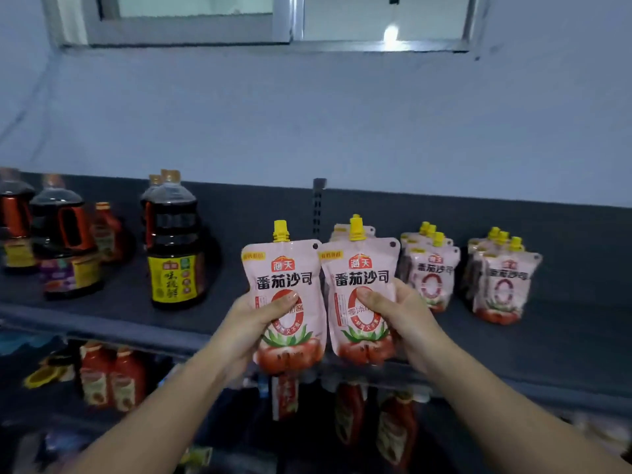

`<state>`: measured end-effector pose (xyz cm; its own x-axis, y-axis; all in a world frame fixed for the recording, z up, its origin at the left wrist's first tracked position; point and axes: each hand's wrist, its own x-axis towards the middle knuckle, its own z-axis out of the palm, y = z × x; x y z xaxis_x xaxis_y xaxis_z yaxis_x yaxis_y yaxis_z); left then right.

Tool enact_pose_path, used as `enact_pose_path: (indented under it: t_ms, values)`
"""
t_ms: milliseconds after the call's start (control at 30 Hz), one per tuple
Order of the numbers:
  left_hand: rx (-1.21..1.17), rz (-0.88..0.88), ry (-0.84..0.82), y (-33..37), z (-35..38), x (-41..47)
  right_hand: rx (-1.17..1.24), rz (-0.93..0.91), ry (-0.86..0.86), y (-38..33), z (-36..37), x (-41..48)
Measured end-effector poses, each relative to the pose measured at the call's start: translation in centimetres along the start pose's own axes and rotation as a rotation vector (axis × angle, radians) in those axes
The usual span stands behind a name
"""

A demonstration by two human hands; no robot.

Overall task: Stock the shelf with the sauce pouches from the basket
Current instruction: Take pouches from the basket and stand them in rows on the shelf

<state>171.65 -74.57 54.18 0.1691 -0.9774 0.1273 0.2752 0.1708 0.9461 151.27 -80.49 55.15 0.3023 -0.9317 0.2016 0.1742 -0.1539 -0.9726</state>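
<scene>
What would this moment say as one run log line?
left hand: grips left pouch | right hand: grips right pouch | both upright, before shelf | shelved pouches: standing

Two held pouches (284, 268), three shelved pouch rows (432, 268), four large dark bottles (174, 227).

Middle pouch stack (337, 231) mostly hidden; lower red bottles (113, 381) blurry

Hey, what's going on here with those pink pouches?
A person is stocking a shelf. The left hand grips one pink tomato sauce pouch and the right hand grips a second pouch, both upright, side by side in front of the shelf. Matching pouches already stand in rows to the right; dark sauce bottles stand to the left.
</scene>
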Motion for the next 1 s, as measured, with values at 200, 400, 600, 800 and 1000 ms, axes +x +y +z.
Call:
enact_pose_path:
  t_ms: [200,400,600,800,1000]
  values:
    - [0.028,-0.094,-0.116,-3.8,9.0,4.7,-0.009,0.000,0.161,-0.7,-10.5,-0.5]
    - [0.085,-0.115,-0.133,-7.9,16.6,9.2,-0.050,0.034,0.186,-0.9,-19.3,1.0]
    - [0.132,-0.149,-0.166,-10.8,21.2,12.9,-0.121,0.035,0.165,-0.5,-26.1,3.5]
    - [0.164,-0.127,-0.191,-12.0,22.5,15.4,-0.132,0.077,0.101,0.5,-29.7,5.4]
    - [0.185,-0.130,-0.234,-12.2,22.3,16.7,-0.084,0.035,0.159,1.6,-31.0,6.4]
